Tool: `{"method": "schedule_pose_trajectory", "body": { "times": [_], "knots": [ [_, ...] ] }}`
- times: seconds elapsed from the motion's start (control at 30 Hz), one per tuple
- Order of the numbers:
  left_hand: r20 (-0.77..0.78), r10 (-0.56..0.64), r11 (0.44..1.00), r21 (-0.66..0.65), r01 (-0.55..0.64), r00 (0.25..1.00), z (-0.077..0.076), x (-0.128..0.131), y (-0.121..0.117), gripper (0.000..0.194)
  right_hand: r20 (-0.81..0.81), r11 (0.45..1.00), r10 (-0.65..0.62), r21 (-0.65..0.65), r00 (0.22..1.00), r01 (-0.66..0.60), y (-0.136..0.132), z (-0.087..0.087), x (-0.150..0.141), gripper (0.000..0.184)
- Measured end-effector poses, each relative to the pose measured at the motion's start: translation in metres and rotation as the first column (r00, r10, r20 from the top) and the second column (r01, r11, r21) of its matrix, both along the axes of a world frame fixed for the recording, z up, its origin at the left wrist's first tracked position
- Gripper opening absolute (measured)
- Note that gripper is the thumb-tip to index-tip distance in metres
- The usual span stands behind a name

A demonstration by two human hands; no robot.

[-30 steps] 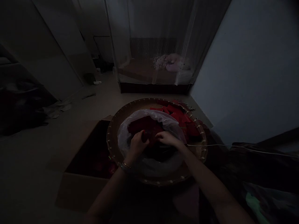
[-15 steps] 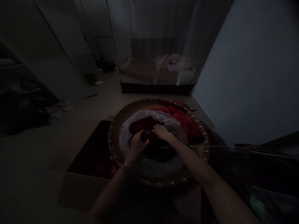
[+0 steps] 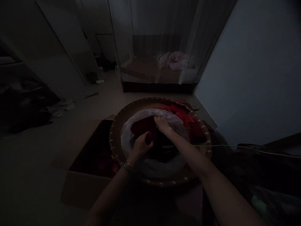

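The room is very dim. A round woven tray (image 3: 117,125) lies on the floor before me, and on it sits a clear plastic bag (image 3: 128,138) holding dark red pieces (image 3: 141,125). My left hand (image 3: 141,145), with a bangle at the wrist, is curled around a dark red piece inside the bag. My right hand (image 3: 162,123) reaches deeper into the bag and rests on the red pieces near its far rim, fingers bent. More red pieces (image 3: 185,116) lie loose on the tray's far right side.
An open cardboard box (image 3: 82,185) stands left of the tray with reddish things inside. A bed under a net canopy (image 3: 160,62) stands beyond. A wall (image 3: 246,78) rises on the right, and a thin white cable (image 3: 235,147) runs to the tray. Clutter lies far left.
My right hand has moved from beside my left hand toward the bag's far rim. My left hand stayed in place on the red piece. The view shifted slightly.
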State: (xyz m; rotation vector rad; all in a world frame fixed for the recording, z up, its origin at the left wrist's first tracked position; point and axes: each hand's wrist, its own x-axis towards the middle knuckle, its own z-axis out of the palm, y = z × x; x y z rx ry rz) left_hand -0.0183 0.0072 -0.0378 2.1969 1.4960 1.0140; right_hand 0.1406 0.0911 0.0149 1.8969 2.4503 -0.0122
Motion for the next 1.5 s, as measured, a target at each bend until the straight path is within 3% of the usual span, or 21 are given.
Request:
{"method": "schedule_pose_trajectory", "body": {
  "times": [0.13, 0.27, 0.5, 0.63, 0.8, 0.93, 1.3, 1.4, 1.5],
  "knots": [
    [-0.015, -0.037, 0.999, -0.027, 0.037, 0.999, 0.008, 0.003, -0.004, 0.072, -0.019, 0.996, 0.058, -0.072, 0.998, -0.059, -0.017, -0.01, 0.01, 0.03],
    [-0.128, -0.093, 0.996, -0.011, 0.093, 0.987, 0.012, 0.006, -0.008, 0.068, -0.016, 0.965, 0.152, -0.215, 0.988, -0.152, -0.032, -0.019, 0.027, 0.021],
    [-0.239, -0.091, 0.996, -0.003, 0.093, 0.967, 0.014, 0.004, -0.01, 0.06, 0.033, 0.962, 0.113, -0.252, 0.993, -0.101, -0.049, -0.024, 0.037, 0.049],
    [-0.196, -0.119, 0.991, 0.036, 0.129, 0.973, 0.016, 0.002, -0.009, 0.051, -0.018, 0.95, 0.131, -0.285, 0.991, -0.131, -0.048, -0.028, 0.04, 0.06],
    [-0.035, -0.069, 0.995, 0.076, 0.071, 0.997, 0.017, 0.003, -0.003, 0.03, -0.056, 0.955, 0.113, -0.269, 0.992, -0.124, -0.046, -0.038, 0.043, 0.067],
    [0.039, -0.052, 0.998, 0.035, 0.05, 0.998, 0.023, 0.003, 0.002, 0.027, -0.09, 0.956, 0.121, -0.259, 0.988, -0.141, -0.044, -0.042, 0.045, 0.061],
    [0.095, -0.054, 0.971, -0.227, 0.074, 0.994, 0.04, 0.002, 0.009, 0.038, -0.187, 0.959, 0.125, -0.229, 0.974, -0.167, -0.045, -0.032, 0.052, 0.039],
    [0.098, -0.067, 0.968, -0.235, 0.089, 0.993, 0.04, 0.001, 0.011, 0.043, -0.307, 0.97, 0.095, -0.186, 0.947, -0.158, -0.045, -0.028, 0.057, 0.044],
    [0.123, -0.05, 0.972, -0.224, 0.077, 0.991, 0.038, 0.002, 0.012, 0.051, -0.487, 0.979, 0.044, -0.154, 0.872, -0.135, -0.044, -0.025, 0.064, 0.048]
  ]
}}
